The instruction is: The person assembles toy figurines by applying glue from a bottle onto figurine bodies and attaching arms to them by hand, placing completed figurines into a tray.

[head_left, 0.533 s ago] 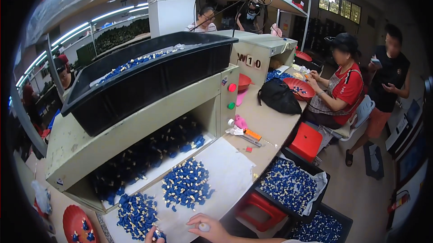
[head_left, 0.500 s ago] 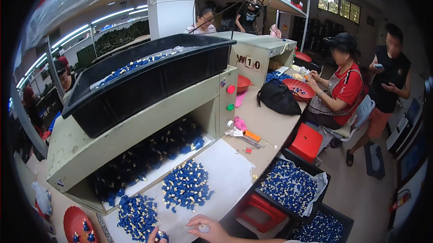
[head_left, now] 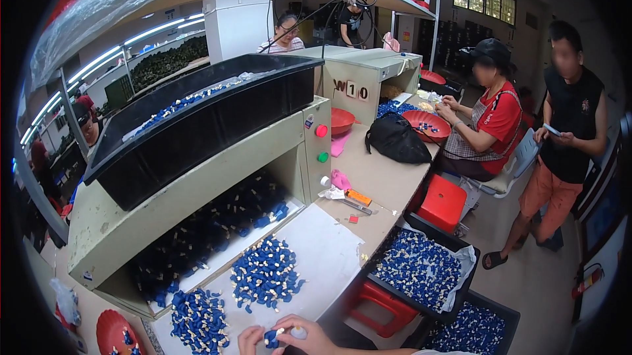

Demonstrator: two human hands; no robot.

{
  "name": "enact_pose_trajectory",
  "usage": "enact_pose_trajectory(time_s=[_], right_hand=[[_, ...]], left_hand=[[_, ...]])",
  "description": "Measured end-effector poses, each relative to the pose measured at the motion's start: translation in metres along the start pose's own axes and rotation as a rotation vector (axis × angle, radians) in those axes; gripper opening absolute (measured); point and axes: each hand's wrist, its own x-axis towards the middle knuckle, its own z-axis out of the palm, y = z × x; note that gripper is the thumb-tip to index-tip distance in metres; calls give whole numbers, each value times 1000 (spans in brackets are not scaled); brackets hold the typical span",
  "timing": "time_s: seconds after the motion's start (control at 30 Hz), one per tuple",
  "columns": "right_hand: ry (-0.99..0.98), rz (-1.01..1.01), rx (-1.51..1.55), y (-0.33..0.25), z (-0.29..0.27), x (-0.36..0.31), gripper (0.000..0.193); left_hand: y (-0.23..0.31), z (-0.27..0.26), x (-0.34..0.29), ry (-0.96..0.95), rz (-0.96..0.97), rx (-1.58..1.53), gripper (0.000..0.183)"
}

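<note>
At the lower edge, my left hand [head_left: 249, 340] is closed on a small blue-and-cream piece [head_left: 271, 338]. My right hand [head_left: 315, 342] comes in beside it, its fingertips at the same piece. A pale rounded thing [head_left: 299, 332] is tucked in the right hand; its kind does not show. Ahead lie two heaps of similar pieces, a left heap [head_left: 197, 321] and a right heap [head_left: 265, 273], on a white sheet [head_left: 322, 240]. More blue pieces [head_left: 217, 223] fill the dark opening of a pale green machine [head_left: 197, 180].
A red bowl [head_left: 105, 325] stands at lower left. A deep black tray [head_left: 217, 137] rests on the machine. Right of the bench are black trays of pieces [head_left: 421, 269] and a red stool [head_left: 442, 203]. A cutter knife [head_left: 355, 206] lies on the bench. One person sits working; another stands with a phone.
My left hand has moved right and up with the blue-and-cream piece, meeting my right hand. The view has shifted slightly. The standing person at right has changed stance.
</note>
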Motion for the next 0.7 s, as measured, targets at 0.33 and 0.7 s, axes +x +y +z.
enact_pose_trajectory(time_s=[0.33,0.7], right_hand=[[71,53,-126,-30,-1,4,16],[149,163,64,-10,-3,-3,12]], left_hand=[[173,-93,106,-242,829,-626,8],[160,-93,131,-267,856,-725,15]])
